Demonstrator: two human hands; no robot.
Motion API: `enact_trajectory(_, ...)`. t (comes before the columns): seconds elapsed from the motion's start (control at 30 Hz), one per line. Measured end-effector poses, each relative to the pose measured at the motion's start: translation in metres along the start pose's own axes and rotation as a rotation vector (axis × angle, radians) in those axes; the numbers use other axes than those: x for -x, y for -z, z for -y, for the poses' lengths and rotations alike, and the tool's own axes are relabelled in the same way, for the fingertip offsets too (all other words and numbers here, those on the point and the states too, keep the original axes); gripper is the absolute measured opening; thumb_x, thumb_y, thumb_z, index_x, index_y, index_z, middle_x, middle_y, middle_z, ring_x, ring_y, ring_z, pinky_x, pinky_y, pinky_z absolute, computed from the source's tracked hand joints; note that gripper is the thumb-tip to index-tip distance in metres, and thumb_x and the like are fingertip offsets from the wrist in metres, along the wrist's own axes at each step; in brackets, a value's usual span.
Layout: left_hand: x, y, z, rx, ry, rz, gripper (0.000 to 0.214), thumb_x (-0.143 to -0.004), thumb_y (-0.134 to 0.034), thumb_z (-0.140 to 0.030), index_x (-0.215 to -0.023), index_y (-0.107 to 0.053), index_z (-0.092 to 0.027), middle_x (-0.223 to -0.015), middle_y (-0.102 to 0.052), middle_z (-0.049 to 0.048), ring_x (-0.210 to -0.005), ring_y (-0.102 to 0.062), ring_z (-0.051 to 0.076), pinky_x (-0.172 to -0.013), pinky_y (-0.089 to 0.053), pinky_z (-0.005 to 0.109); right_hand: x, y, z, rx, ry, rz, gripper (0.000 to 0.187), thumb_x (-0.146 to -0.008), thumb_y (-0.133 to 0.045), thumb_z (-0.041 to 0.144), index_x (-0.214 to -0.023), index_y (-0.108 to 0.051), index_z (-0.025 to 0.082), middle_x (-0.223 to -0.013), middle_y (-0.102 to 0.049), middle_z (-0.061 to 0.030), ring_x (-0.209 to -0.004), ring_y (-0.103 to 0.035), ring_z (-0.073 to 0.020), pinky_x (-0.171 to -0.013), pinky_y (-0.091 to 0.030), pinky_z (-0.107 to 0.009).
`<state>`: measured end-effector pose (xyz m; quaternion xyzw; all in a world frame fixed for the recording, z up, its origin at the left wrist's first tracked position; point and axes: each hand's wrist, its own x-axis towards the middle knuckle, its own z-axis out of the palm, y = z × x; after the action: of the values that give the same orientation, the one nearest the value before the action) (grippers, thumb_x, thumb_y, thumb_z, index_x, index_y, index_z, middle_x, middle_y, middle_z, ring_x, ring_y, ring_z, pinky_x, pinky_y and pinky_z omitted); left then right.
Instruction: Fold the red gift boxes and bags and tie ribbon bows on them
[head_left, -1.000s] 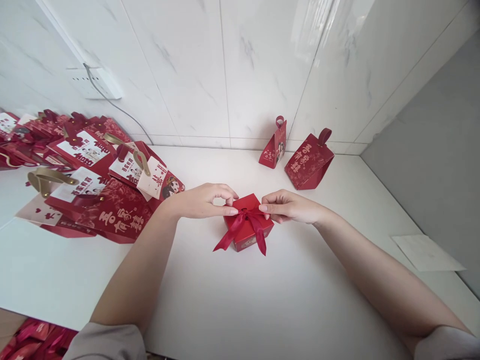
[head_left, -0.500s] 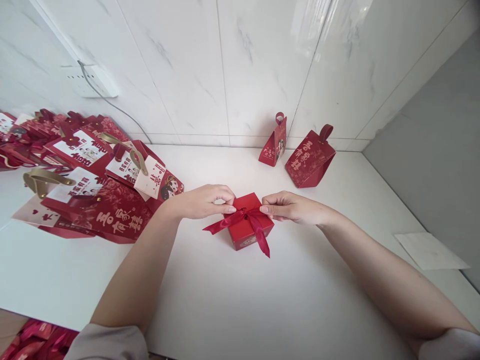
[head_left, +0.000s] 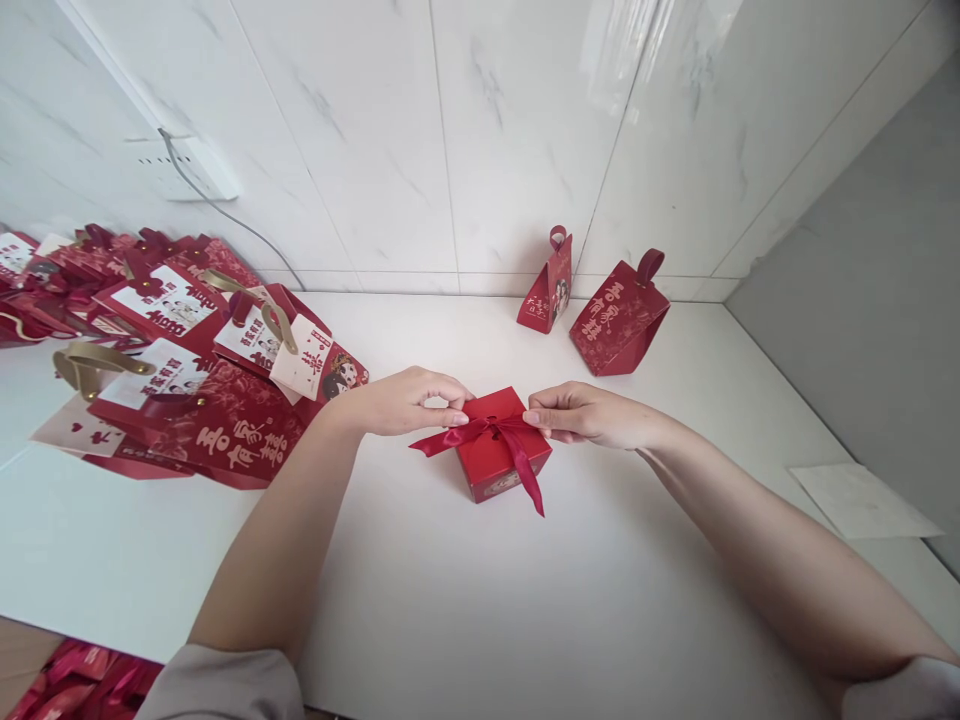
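A small red gift box (head_left: 495,465) sits on the white table (head_left: 525,620) in front of me, tied with a red satin ribbon (head_left: 525,465) knotted on its lid. My left hand (head_left: 405,400) pinches the ribbon's loop at the box's left edge. My right hand (head_left: 585,413) pinches the loop at the right edge. One ribbon tail sticks out to the left, the other hangs down over the box's front right corner.
A pile of flat red paper gift bags (head_left: 172,370) with gold and red handles covers the table's left side. Two folded red bags (head_left: 551,282) (head_left: 619,318) stand by the tiled wall at the back. A white sheet (head_left: 862,500) lies at the right edge.
The left ribbon tail has lifted from hanging down the box front to pointing out leftward. Both hands stay pinched at the knot, hardly shifted.
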<state>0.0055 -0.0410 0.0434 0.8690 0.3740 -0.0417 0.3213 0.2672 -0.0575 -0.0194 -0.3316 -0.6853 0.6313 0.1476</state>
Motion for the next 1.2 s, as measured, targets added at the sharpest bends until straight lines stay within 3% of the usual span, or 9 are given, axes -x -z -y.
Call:
enact_trajectory(0.17, -0.002, -0.005, 0.002, 0.033, -0.005, -0.028, 0.033, -0.087, -0.044, -0.044, -0.077, -0.059, -0.017, -0.103, -0.065, 0.0035, -0.084, -0.056, 0.016, -0.073, -0.039, 0.024, 0.003, 0.005, 0.001, 0.041, -0.017, -0.004, 0.044, -0.088, -0.052, 0.055, -0.066, -0.042, 0.018, -0.061, -0.032, 0.0052, -0.055, -0.026, -0.0086, -0.053, -0.021, -0.025)
enact_trajectory(0.33, -0.004, -0.010, -0.004, 0.087, -0.004, -0.060, 0.031, -0.085, -0.047, -0.046, -0.079, -0.060, -0.019, -0.108, -0.064, 0.0034, -0.087, -0.056, 0.016, -0.072, -0.040, 0.024, 0.010, 0.006, 0.011, 0.163, 0.055, -0.139, 0.043, -0.089, -0.048, 0.055, -0.069, -0.047, 0.018, -0.063, -0.032, 0.0045, -0.056, -0.026, -0.0093, -0.052, -0.022, -0.025)
enact_trajectory(0.47, 0.000, -0.012, -0.018, 0.099, 0.114, -0.308, 0.033, -0.083, -0.049, -0.052, -0.092, -0.058, -0.022, -0.107, -0.063, 0.0027, -0.091, -0.057, 0.017, -0.071, -0.041, 0.025, 0.018, 0.002, 0.020, 0.222, 0.027, -0.151, 0.045, -0.089, -0.047, 0.057, -0.067, -0.048, 0.018, -0.063, -0.033, 0.0040, -0.056, -0.028, -0.0094, -0.052, -0.024, -0.025)
enact_trajectory(0.57, 0.008, -0.014, -0.031, -0.020, 0.265, -0.441, 0.038, -0.083, -0.046, -0.055, -0.075, -0.057, -0.020, -0.080, -0.063, 0.0018, -0.069, -0.054, 0.015, -0.059, -0.036, 0.025, 0.020, 0.000, 0.022, 0.275, 0.005, -0.170, 0.044, -0.086, -0.050, 0.058, -0.068, -0.054, 0.018, -0.069, -0.041, 0.0023, -0.057, -0.035, -0.0097, -0.054, -0.029, -0.026)
enact_trajectory(0.73, 0.014, -0.019, -0.040, -0.062, 0.360, -0.245, 0.049, -0.081, -0.046, -0.058, -0.054, -0.049, -0.018, -0.049, -0.046, -0.0009, -0.045, -0.038, 0.011, -0.047, -0.022, 0.027, 0.013, -0.002, 0.016, 0.363, 0.103, -0.321, 0.035, -0.087, -0.053, 0.052, -0.076, -0.064, 0.020, -0.106, -0.053, -0.0041, -0.086, -0.054, -0.0155, -0.074, -0.044, -0.030)
enact_trajectory(0.87, 0.011, -0.018, -0.040, 0.144, 0.270, -0.035, 0.041, -0.082, -0.049, -0.051, -0.058, -0.057, -0.017, -0.059, -0.058, 0.0004, -0.050, -0.044, 0.010, -0.047, -0.028, 0.026, 0.012, -0.011, 0.016, 0.515, 0.248, -0.496, 0.024, -0.090, -0.054, 0.044, -0.085, -0.063, 0.022, -0.119, -0.052, -0.0057, -0.106, -0.052, -0.0201, -0.088, -0.043, -0.035)
enact_trajectory(0.97, 0.012, -0.014, -0.039, 0.227, 0.237, 0.092, 0.036, -0.080, -0.052, -0.048, -0.063, -0.061, -0.018, -0.068, -0.064, 0.0011, -0.055, -0.048, 0.011, -0.049, -0.032, 0.024, 0.014, -0.024, 0.021, 0.706, 0.400, -0.584, 0.019, -0.090, -0.056, 0.038, -0.098, -0.060, 0.021, -0.111, -0.054, -0.0078, -0.103, -0.052, -0.0206, -0.089, -0.043, -0.036)
enact_trajectory(1.03, 0.014, -0.011, -0.038, 0.190, 0.238, 0.066, 0.035, -0.080, -0.052, -0.048, -0.065, -0.062, -0.018, -0.066, -0.062, 0.0007, -0.054, -0.046, 0.011, -0.049, -0.032, 0.024, 0.015, -0.036, 0.024, 0.840, 0.473, -0.570, 0.024, -0.088, -0.059, 0.039, -0.099, -0.059, 0.018, -0.105, -0.056, -0.0089, -0.096, -0.052, -0.0214, -0.086, -0.043, -0.037)
enact_trajectory(1.2, 0.020, -0.004, -0.031, 0.093, 0.302, -0.247, 0.024, -0.082, -0.049, -0.042, -0.094, -0.060, -0.024, -0.074, -0.058, -0.0013, -0.062, -0.049, 0.013, -0.055, -0.037, 0.024, 0.011, -0.065, 0.022, 1.091, 0.561, -0.547, 0.022, -0.091, -0.054, 0.037, -0.087, -0.059, 0.016, -0.093, -0.058, -0.0076, -0.085, -0.050, -0.0206, -0.079, -0.041, -0.037)
